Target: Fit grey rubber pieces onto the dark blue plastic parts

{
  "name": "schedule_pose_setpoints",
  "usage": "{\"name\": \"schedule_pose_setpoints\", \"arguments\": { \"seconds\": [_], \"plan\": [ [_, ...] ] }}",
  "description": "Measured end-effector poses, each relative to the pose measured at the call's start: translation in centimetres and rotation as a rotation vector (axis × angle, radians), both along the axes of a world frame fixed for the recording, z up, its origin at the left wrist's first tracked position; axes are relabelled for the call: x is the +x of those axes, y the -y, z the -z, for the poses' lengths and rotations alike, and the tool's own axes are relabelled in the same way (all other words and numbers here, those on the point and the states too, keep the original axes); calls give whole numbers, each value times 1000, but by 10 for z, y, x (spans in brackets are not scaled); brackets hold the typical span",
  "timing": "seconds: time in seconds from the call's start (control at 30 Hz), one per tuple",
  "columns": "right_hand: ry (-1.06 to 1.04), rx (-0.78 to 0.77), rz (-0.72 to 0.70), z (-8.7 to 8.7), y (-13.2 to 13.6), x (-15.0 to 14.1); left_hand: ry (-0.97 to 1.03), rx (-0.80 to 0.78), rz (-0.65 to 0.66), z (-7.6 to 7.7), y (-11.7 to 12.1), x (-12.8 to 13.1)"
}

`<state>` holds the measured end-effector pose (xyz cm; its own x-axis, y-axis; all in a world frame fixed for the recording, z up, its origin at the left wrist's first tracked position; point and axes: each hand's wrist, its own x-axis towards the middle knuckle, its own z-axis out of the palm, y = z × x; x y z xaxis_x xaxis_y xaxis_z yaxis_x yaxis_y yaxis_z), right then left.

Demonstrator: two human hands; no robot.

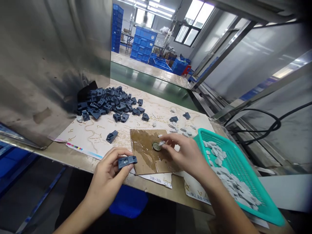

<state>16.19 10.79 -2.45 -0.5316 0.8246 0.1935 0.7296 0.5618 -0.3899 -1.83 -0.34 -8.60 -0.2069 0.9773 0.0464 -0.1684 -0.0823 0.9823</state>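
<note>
My left hand [110, 172] grips a dark blue plastic part [127, 161] between thumb and fingers, near the left edge of a wet brown cardboard sheet [143, 162]. Over that sheet, my right hand [182, 151] pinches a small light-grey piece [162, 143] at a small round dish [156, 146]. The dish looks like a bottle cap with something dark and wet in it. Whether the grey piece touches its contents I cannot tell. A single dark blue part [112, 136] lies on the paper beyond my left hand.
A heap of dark blue parts [109, 100] lies at the back left beside a metal panel [56, 65]. To the right stands a green basket [246, 172] holding many grey pieces [234, 185]. More grey pieces [186, 131] are scattered behind my right hand. A green conveyor belt [151, 84] runs behind.
</note>
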Motion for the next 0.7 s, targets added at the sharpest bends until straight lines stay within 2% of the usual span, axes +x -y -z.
{"name": "schedule_pose_setpoints", "arguments": {
  "seconds": [0.2, 0.7],
  "plan": [
    [38, 85, -24, 13, -3, -5, -39, 40, -23, 12, -1, -1],
    [32, 90, -29, 19, -5, -5, -56, 19, -26, 7, 0, -2]
  ]
}}
